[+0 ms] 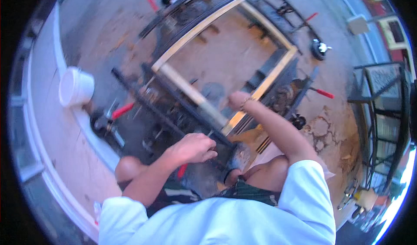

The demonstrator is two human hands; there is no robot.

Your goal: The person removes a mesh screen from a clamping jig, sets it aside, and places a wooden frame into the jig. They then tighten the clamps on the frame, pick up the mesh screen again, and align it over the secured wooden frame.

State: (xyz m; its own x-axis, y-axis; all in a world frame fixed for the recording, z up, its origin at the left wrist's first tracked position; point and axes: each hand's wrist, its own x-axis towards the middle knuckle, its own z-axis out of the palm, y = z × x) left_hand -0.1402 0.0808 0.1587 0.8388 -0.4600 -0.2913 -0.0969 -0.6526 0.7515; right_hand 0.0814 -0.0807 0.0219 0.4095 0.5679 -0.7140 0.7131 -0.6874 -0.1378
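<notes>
My left hand (195, 147) hovers near the front left of a dark metal frame, its fingers curled with nothing visible in them. My right hand (238, 100) reaches over the inside of a square topped with pale and yellow strips (271, 81), near its front right corner; its fingers are blurred and partly hidden. The square rests among dark metal bars (132, 88) fitted with red-handled levers (122, 110) and wheels. My shoe (236, 156) is just below the square's front corner.
A white bucket (76, 86) stands at the left by a pale ledge (50, 128). Wheeled bars (320, 49) lie at the back. Dark metal racks (378, 115) stand at the right, with a yellowish tool (365, 199) below them. The concrete floor (330, 84) is stained.
</notes>
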